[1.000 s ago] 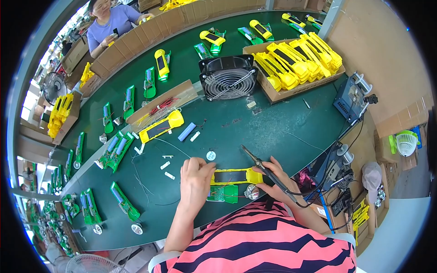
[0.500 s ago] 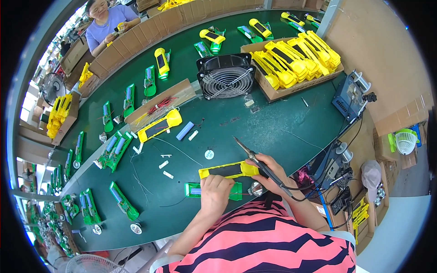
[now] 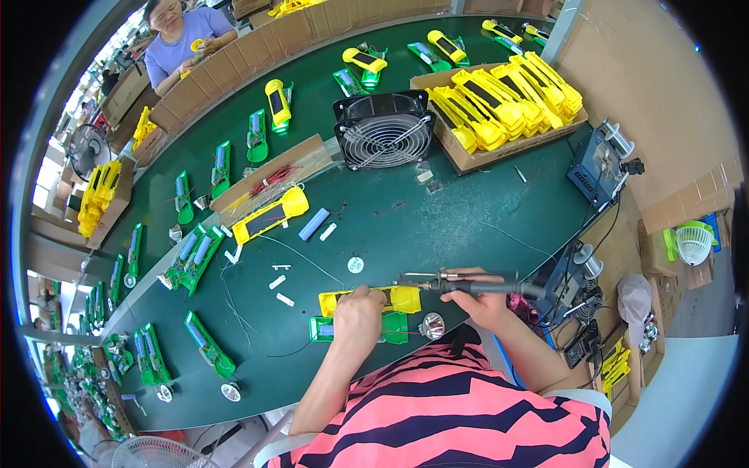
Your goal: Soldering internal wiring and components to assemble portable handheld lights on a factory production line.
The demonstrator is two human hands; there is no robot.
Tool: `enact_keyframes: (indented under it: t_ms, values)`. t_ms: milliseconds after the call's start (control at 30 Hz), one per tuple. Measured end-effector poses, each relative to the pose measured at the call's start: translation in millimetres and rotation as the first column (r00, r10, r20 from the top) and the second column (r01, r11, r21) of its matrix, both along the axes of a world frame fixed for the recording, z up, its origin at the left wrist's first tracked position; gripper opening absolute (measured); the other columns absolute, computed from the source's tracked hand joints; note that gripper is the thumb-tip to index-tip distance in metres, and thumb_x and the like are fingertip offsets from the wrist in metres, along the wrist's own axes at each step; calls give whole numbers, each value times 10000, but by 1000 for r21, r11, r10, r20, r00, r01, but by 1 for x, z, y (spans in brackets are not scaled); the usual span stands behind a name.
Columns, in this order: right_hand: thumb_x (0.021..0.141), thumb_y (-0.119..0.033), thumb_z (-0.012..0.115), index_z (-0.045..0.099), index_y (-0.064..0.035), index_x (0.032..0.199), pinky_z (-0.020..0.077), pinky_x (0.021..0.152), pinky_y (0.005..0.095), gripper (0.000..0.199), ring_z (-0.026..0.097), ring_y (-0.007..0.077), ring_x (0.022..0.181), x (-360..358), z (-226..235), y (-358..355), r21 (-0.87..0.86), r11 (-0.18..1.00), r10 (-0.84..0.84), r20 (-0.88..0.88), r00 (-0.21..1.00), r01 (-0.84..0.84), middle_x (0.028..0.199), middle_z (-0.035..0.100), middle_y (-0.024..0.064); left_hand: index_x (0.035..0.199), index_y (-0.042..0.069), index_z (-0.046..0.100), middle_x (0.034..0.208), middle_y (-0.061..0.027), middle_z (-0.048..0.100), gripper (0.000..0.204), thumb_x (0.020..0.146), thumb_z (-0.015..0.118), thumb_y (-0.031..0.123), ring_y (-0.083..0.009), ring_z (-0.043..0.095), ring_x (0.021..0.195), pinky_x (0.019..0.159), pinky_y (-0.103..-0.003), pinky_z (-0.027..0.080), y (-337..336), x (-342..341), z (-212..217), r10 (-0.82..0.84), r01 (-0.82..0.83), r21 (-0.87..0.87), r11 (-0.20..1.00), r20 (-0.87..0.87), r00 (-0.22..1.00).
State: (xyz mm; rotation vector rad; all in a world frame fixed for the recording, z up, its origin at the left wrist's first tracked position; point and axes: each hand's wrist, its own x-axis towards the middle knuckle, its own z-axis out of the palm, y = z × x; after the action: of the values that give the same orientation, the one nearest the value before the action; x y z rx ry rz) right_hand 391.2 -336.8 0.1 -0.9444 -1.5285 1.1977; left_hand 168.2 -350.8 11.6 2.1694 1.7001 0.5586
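My right hand grips a soldering iron, its tip pointing left over the right part of a yellow casing. My left hand has its fingers curled onto the middle of that casing, hiding part of it. Just nearer to me lies a green casing with a blue cell inside, partly under my left hand. A silver reflector sits at its right end. Beyond the yellow casing lies a round white piece.
A boxed fan stands at the back beside a carton of yellow casings. On the right is a blue soldering station. Green casings, a loose blue cell and another yellow casing lie leftward. A person sits across.
The yellow casing has shifted left and lies flat under my left hand. My right hand has swung the soldering iron from a steep slant to nearly level, its tip now over the casing.
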Motion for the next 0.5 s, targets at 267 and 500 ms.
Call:
enact_keyframes:
  t_ms: [267, 500]
  values:
    - [775, 24, 567, 534, 46, 870, 504, 545, 247, 103, 602, 134, 605, -4, -15, 8, -255, 967, -18, -92, 996, -6, 796, 586, 105, 733, 39, 621, 704, -121, 553, 60, 690, 580, 37, -303, 562, 645, 615, -375, 451, 2, 3, 3, -32, 26, -52, 998, -108, 994]
    - [754, -11, 607, 583, 34, 846, 491, 526, 226, 105, 604, 113, 594, -11, -21, 7, -252, 968, -21, -67, 998, 3, 718, 595, 75, 732, 44, 623, 709, -120, 554, 58, 691, 583, 54, -301, 563, 642, 613, -379, 452, 4, 4, 4, -58, 49, -64, 997, -158, 986]
